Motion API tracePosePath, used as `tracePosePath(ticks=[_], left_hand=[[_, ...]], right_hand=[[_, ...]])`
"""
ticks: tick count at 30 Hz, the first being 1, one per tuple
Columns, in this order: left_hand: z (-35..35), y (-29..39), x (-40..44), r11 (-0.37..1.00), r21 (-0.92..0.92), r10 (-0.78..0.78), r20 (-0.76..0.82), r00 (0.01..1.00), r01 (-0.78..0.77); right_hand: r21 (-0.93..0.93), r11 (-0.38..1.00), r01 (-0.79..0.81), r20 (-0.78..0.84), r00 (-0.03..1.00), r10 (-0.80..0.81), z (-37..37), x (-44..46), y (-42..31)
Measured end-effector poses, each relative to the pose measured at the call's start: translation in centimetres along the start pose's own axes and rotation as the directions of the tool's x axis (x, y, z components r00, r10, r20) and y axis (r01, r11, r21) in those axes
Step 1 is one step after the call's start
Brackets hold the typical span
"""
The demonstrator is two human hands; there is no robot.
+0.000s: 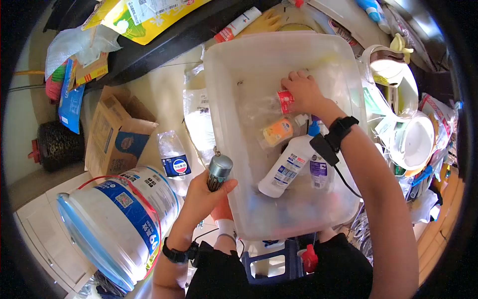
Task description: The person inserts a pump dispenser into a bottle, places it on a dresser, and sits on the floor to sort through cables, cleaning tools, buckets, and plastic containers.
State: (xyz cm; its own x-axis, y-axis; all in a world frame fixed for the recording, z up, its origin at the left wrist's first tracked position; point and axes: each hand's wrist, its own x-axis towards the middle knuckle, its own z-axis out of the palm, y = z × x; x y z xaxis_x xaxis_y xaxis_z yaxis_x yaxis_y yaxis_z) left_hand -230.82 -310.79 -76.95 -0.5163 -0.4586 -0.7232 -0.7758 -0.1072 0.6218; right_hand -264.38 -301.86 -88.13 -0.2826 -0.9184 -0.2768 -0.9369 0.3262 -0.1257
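My left hand (206, 197) is closed around a dark patterned cylinder with a silver end (220, 169), held upright just outside the bin's left wall. Inside the translucent plastic bin (221, 124), my right hand (302, 92) grips a clear plastic bottle with a red label (285, 101). My palm hides part of this bottle. Close below it lies a small bottle with an orange label (278, 132). A white bottle with a blue cap (286, 169) is tilted across the bin floor, beside a clear bottle with a purple label (318, 172).
On the left stand a large white-and-blue bucket (119, 214) and an open cardboard box (112, 134). A crumpled Pepsi bottle (174, 157) lies between box and bin. A white round container (413, 139) and assorted bags crowd the right side. A yellow package (144, 17) is at the top.
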Motion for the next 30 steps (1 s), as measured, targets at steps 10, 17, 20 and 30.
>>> tracePosePath(ticks=[10,17,20,30], left_hand=[[0.0,0.2,0.0,0.998,0.064,0.000,-0.006,1.000,0.000],[0.3,0.9,-0.2,0.999,-0.019,-0.051,0.001,0.999,0.051],[0.1,0.9,-0.2,0.999,-0.013,-0.051,0.014,0.999,0.051],[-0.9,-2.9,1.0,0.992,0.004,0.116,-0.438,0.892,-0.127]], right_hand=[[0.232,0.914,0.334,0.393,0.827,-0.402,1.1,-2.6,-2.3],[0.281,0.927,0.247,0.419,0.838,-0.350,-1.4,-3.0,-4.9],[0.128,0.948,0.293,0.489,0.812,-0.317,-0.5,-3.7,-5.2],[0.293,0.866,0.404,-0.073,0.913,-0.401,-6.3,-9.3,-5.7]])
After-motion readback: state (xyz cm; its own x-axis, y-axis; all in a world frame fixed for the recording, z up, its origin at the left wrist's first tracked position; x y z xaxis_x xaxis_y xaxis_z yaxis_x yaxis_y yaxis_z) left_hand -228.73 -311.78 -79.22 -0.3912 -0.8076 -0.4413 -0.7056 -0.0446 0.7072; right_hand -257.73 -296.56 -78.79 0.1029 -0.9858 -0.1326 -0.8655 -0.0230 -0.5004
